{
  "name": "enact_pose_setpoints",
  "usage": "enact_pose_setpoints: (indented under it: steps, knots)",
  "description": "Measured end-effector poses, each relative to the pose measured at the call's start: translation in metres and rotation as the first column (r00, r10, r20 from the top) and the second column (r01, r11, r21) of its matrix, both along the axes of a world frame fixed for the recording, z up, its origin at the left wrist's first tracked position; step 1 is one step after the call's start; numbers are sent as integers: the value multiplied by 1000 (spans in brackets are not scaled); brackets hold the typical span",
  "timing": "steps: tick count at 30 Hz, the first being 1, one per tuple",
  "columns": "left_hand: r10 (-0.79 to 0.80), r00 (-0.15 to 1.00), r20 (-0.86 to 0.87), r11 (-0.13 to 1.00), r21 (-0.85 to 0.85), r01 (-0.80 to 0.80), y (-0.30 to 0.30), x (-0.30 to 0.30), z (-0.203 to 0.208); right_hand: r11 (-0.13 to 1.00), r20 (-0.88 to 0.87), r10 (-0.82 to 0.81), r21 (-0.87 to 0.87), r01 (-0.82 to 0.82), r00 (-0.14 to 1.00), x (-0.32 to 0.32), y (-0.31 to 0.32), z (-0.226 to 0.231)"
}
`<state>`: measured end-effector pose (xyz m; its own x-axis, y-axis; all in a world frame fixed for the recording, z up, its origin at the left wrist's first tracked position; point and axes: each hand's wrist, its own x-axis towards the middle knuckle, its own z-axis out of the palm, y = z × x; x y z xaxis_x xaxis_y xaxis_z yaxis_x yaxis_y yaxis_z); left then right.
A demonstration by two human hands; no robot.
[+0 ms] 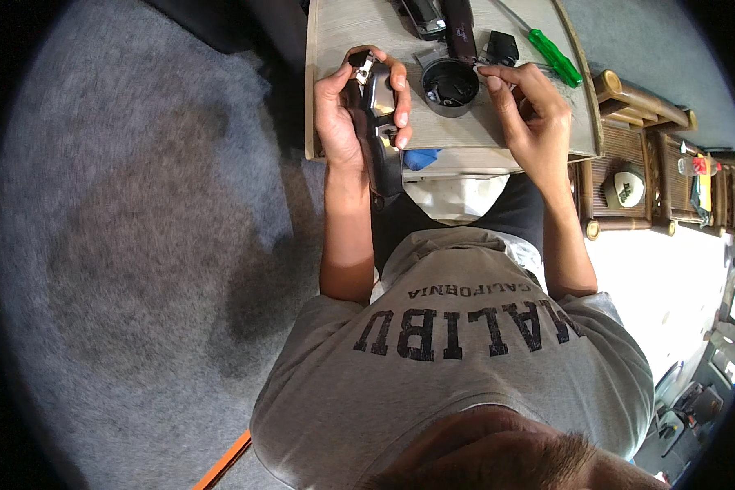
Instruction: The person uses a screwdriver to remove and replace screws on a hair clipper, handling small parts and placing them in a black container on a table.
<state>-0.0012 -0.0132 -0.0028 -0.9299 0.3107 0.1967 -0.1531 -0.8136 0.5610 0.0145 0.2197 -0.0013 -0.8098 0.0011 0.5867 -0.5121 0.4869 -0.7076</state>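
Observation:
My left hand grips a long black hair clipper upright over the near edge of a small light wooden table; its metal head end sits between my thumb and fingers. My right hand rests on the table to the right, fingertips pinching a small pale part at the rim of a round black dish. Whether that part is lifted I cannot tell.
A green-handled screwdriver lies at the table's far right. Dark clipper parts and a small black block lie at the far edge. A bamboo rack with small items stands to the right. Grey carpet spreads left.

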Motion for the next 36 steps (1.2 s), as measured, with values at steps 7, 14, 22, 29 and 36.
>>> enact_pose_setpoints:
  steps: [7,14,22,29,36]
  knots:
    - [21,1000,-14,999,-47,-21,-2,1,-1,1000,-31,3,23,-2,1000,-1,1,0]
    - [26,1000,6,999,-47,-25,1,0,0,1000,52,5,-1,-5,999,1,2,0]
    - [54,998,13,996,-77,-53,3,1,1,989,111,125,62,-132,986,8,0,0]
    - [58,998,26,994,-89,-55,4,2,4,992,116,127,-20,-126,985,5,1,-3]
    - [73,997,13,988,-136,-71,5,-1,2,992,51,81,-102,-76,995,-15,7,3]
